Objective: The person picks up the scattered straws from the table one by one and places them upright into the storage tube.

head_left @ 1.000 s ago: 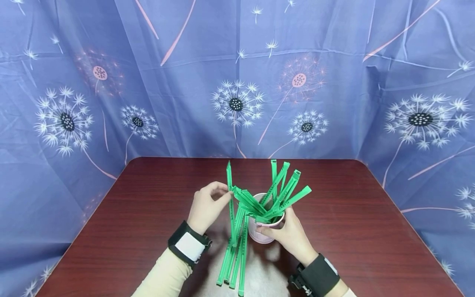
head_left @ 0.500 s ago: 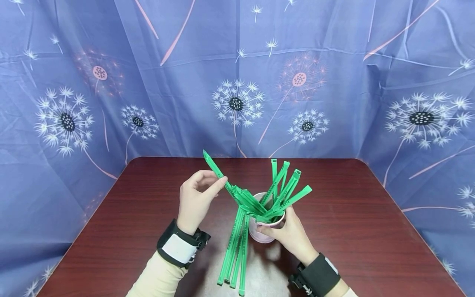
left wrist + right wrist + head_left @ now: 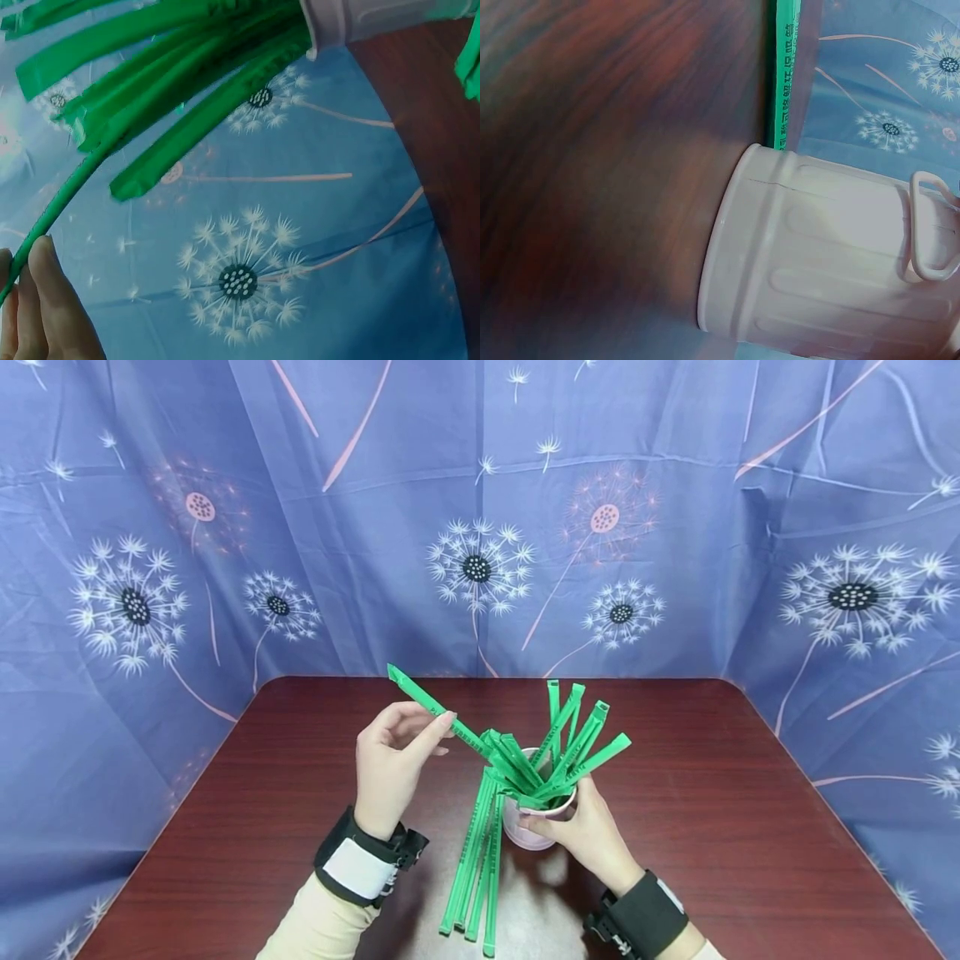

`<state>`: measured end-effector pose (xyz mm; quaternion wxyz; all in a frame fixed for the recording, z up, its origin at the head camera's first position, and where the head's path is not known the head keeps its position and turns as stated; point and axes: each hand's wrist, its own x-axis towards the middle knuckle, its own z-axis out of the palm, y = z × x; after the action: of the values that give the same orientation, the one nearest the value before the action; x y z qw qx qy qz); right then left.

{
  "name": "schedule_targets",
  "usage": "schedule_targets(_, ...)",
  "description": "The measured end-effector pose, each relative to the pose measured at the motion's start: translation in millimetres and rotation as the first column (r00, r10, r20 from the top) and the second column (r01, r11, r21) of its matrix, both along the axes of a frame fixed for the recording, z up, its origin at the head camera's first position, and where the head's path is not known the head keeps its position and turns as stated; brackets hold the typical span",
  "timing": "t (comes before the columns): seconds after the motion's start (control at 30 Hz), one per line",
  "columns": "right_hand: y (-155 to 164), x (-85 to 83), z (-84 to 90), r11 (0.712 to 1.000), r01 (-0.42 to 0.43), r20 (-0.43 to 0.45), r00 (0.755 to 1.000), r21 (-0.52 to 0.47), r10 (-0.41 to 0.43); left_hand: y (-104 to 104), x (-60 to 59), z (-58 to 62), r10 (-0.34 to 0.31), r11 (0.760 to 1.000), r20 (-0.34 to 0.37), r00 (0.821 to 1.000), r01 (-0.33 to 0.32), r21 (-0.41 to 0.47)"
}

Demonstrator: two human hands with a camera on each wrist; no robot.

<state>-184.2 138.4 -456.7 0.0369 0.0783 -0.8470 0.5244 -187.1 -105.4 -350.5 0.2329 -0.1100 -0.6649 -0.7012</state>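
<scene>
In the head view my left hand (image 3: 386, 768) pinches a straw in a green paper wrapper (image 3: 423, 697) between thumb and fingers. That straw slants down rightward to the cup, where its lower end is lost among other wrapped straws (image 3: 585, 739). My right hand (image 3: 596, 843) grips the right side of a small pale pink bucket-like cup (image 3: 525, 837), which stands upright. The left wrist view shows the pinched straw (image 3: 56, 199) close up, above my thumb. A looped handle (image 3: 922, 259) and ribbed wall (image 3: 832, 247) of the cup fill the right wrist view; no hand appears there.
Several more green-wrapped straws (image 3: 474, 860) lie fanned on the dark red-brown table (image 3: 742, 827), left of the cup. Behind the table's far edge hangs a blue cloth with dandelion prints (image 3: 390, 568).
My left hand has moved left and slightly up, taking hold of one straw. Its top end has swung left and its lower end from the table to the cup. The right hand has stayed put.
</scene>
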Motion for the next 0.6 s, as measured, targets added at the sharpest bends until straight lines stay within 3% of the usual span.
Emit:
schedule_targets(0.27,1,1.5,2.1,0.999,-0.028,0.043,0.999,-0.041,0.029,14,-2.3,-18.4,-0.103,0.993,0.121,0.987,0.109,-0.051)
schedule_targets(0.4,1,1.7,3.2,0.999,-0.028,0.035,0.999,-0.036,0.029,21,-4.5,-30.0,-0.108,0.98,0.164,0.981,0.132,-0.148)
schedule_targets(0.47,1,1.8,3.3,0.999,-0.031,0.032,0.999,-0.038,0.032,24,-6.4,-36.3,-0.079,0.965,0.159,0.984,0.115,-0.237)
schedule_targets(0.6,1,1.5,2.5,0.999,-0.033,0.025,0.999,-0.04,0.034,28,-10.0,-47.6,0.003,0.9,0.129,0.992,0.053,-0.432)
